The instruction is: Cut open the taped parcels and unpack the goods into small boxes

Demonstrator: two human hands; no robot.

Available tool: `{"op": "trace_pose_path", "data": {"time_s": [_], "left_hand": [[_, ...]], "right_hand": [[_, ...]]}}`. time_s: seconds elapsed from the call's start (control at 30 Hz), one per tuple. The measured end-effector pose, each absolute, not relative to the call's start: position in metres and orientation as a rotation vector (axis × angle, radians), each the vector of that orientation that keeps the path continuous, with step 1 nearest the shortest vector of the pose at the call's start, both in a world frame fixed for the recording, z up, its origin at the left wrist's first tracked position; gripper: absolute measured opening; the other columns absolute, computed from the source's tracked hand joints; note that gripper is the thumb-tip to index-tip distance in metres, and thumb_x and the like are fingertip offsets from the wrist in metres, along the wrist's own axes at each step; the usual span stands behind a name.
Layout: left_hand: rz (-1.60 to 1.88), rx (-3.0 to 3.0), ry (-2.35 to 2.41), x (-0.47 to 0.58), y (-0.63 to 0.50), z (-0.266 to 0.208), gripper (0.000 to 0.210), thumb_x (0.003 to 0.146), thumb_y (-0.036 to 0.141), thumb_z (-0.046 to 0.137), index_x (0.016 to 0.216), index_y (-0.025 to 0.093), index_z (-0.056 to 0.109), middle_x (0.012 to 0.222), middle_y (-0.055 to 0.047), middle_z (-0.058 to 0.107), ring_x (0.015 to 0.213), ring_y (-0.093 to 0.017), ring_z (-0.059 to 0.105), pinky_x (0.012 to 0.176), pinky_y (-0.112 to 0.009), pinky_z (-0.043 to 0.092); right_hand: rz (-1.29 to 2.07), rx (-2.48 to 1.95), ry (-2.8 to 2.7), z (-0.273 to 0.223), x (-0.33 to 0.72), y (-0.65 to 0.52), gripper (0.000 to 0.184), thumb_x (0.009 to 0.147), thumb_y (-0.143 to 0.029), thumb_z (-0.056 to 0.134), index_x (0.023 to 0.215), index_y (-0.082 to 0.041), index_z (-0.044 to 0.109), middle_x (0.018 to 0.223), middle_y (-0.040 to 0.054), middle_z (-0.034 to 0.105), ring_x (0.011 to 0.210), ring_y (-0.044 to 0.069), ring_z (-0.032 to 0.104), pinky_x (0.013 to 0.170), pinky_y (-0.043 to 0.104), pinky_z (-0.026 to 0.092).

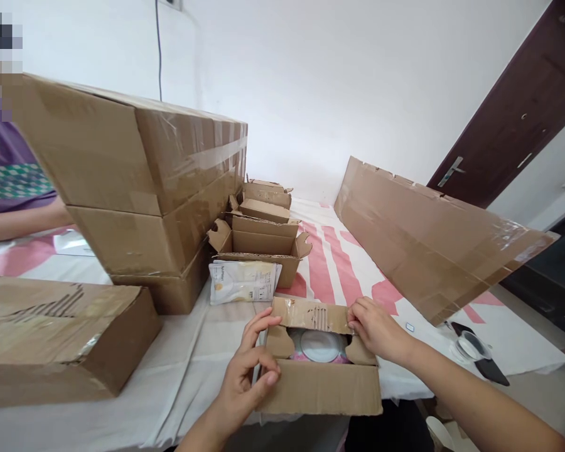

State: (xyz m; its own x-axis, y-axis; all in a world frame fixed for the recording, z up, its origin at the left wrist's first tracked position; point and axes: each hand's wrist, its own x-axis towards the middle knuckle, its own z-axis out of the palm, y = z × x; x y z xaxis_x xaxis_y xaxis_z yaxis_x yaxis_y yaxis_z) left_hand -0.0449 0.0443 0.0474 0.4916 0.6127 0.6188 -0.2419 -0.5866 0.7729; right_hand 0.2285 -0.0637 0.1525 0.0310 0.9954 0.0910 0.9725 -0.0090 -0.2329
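A small cardboard box [320, 389] sits at the table's near edge, its lid flap [316, 315] partly raised at the back. Inside, a round white lid [320, 345] with pink around it shows between the two side flaps. My left hand [249, 364] holds the box's left side, fingertips at the flap's left end and thumb by the front corner. At the flap's right end, my right hand [374, 325] pinches the cardboard with curled fingers. Just behind the box lies a white and yellow printed pouch [242, 281].
Several open small boxes [263, 242] line up behind the pouch. Tall stacked cartons [179, 182] and a long taped box [51, 339] stand left. A cardboard panel [419, 232], clear tape roll [471, 345] and dark phone [494, 371] are right. Another person's arm [23, 225] shows far left.
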Motion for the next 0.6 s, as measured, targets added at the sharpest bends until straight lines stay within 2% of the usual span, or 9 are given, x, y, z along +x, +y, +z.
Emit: {"op": "trace_pose_path", "data": {"time_s": [0.13, 0.47, 0.6], "left_hand": [[1.224, 1.899, 0.317, -0.044, 0.043, 0.048, 0.030, 0.090, 0.039, 0.055, 0.067, 0.022, 0.062, 0.138, -0.012, 0.052, 0.142, -0.036, 0.031, 0.107, -0.065, 0.034], [1.204, 1.873, 0.288, -0.045, 0.044, 0.046, 0.023, 0.091, 0.032, 0.055, 0.071, 0.022, 0.062, 0.141, -0.010, 0.048, 0.144, -0.035, 0.026, 0.111, -0.064, 0.027], [1.175, 1.855, 0.281, -0.044, 0.044, 0.046, 0.020, 0.091, 0.030, 0.055, 0.073, 0.022, 0.061, 0.142, -0.010, 0.045, 0.144, -0.034, 0.024, 0.112, -0.062, 0.025]], "right_hand": [[0.113, -2.059, -2.094, 0.151, 0.229, -0.066, 0.016, 0.087, -0.008, 0.046, 0.081, -0.022, 0.051, 0.085, 0.0059, 0.058, 0.084, 0.023, 0.054, 0.075, 0.038, 0.046], [0.137, -1.955, -2.060, 0.154, 0.237, -0.078, 0.015, 0.092, -0.012, 0.040, 0.082, -0.023, 0.045, 0.086, 0.0052, 0.056, 0.081, 0.021, 0.054, 0.072, 0.036, 0.049], [0.115, -1.932, -1.936, 0.149, 0.241, -0.081, 0.011, 0.094, -0.017, 0.043, 0.088, -0.022, 0.050, 0.087, 0.0054, 0.059, 0.083, 0.022, 0.057, 0.073, 0.039, 0.051]]}}
